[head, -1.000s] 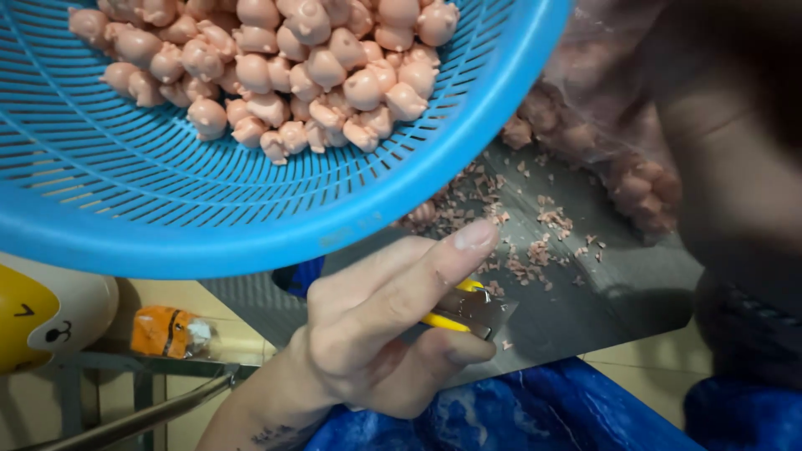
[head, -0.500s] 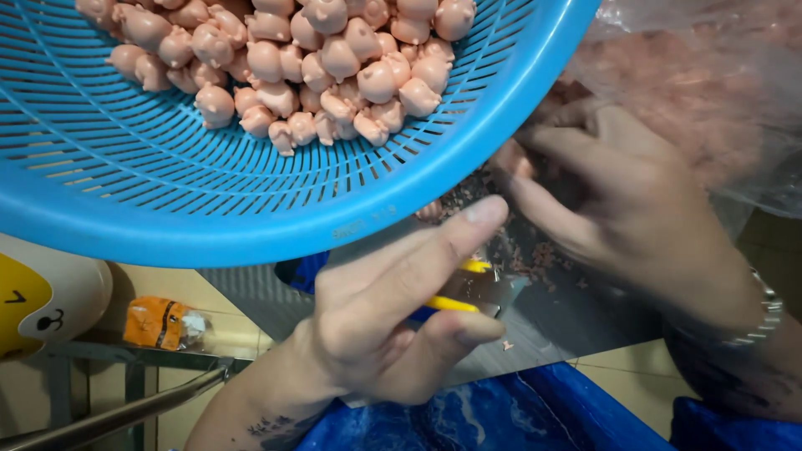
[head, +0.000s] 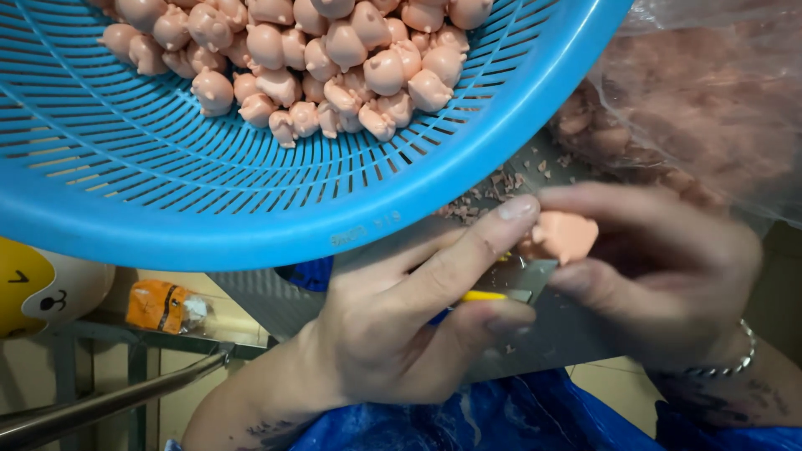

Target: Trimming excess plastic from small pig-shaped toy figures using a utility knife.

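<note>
While the left hand [head: 401, 334] grips a yellow-handled blade [head: 510, 288], the right hand [head: 660, 267] pinches 1 pink figure [head: 564, 235].

one blue basket [head: 251, 209], one knife [head: 510, 288], two hands [head: 393, 326]

Bare left hand [head: 401, 334] and bare right hand [head: 660, 267], no gloves, no rings to be seen, fingernails kept short and plain. Around the right wrist a thin silvery metal bracelet [head: 725, 361] of small links, with dark tattoo marks [head: 764, 392] on the forearm just below it; on the inner left forearm, more dark tattoo lines [head: 271, 432], too small to make out. No sleeves reaching the wrists, both forearms uncovered to the edge of the view.
</note>
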